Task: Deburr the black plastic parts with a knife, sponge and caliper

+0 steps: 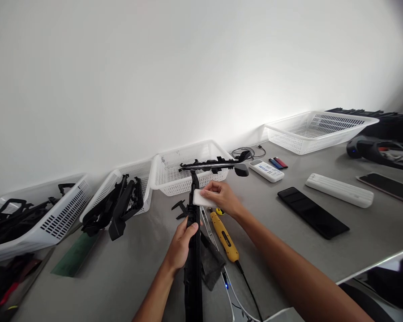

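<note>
My left hand (180, 243) grips a long black plastic part (194, 264) that runs from the bottom edge up toward the baskets. My right hand (221, 197) holds a small white block (201, 198) pressed against the upper end of that part. Just right of the part a yellow-handled tool (225, 236) with a cable lies on the grey table (282, 250). A dark cloth (211, 264) lies under the part.
White baskets line the wall: two at left (53, 219) (139, 176) with black parts, one (174, 172) bearing a long black part across its rim, one empty at right (309, 129). A black phone (312, 218), white bar (339, 190), remote (266, 170) and green mat (75, 255) lie around.
</note>
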### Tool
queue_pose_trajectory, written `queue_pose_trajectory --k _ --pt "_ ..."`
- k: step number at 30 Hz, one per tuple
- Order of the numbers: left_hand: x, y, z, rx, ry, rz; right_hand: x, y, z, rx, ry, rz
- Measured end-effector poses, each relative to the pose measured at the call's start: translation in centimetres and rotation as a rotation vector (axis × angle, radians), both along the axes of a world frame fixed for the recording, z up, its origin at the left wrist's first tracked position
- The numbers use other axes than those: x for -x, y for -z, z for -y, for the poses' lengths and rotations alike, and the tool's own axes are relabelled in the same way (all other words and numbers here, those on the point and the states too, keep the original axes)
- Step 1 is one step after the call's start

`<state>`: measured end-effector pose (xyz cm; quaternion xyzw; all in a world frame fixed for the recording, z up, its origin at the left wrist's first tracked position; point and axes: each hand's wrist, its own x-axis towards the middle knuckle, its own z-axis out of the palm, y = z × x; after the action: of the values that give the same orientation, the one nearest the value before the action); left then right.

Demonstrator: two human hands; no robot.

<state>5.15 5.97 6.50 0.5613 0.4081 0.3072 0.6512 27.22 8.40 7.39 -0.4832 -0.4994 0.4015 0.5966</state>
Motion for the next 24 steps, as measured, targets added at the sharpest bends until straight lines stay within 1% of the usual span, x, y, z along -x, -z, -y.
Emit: queue_pose_trajectory --k 3,7,9,13,15,17,19,24 --pt "0.0 0.2 -0.1 -0.009 -0.02 0.007 -0.1 0.0 0.0 0.01 -0.004 -0.011" --pt "0.0 0.3 -0.2 -0.029 -0.063 0.013 -0.4 -0.7 0.4 0.008 0.045 -0.007" --pt "-0.1 0.4 -0.2 -0.038 -0.072 0.003 0.1 -1.2 0.9 0.007 0.006 -0.021" --pt "-0.3 0.4 -0.1 -0.051 -0.091 -0.007 1.8 -1.7 1.5 0.01 -0.127 -0.037" --pt "-0.4 0.4 0.0 -0.055 -0.091 -0.001 2.2 -1.8 1.5 0.008 -0.123 -0.028" --pt "-0.4 0.3 0.0 -0.058 -0.085 0.008 2.1 -1.7 1.5 0.002 -0.081 -0.03" --pt "-0.5 0.3 0.1 -0.058 -0.08 0.012 1.8 -1.7 1.5 0.0 -0.07 -0.046" --pt "-0.6 0.1 0.2 -0.056 -0.084 0.005 1.8 -1.9 1.6 0.03 -0.189 -0.055"
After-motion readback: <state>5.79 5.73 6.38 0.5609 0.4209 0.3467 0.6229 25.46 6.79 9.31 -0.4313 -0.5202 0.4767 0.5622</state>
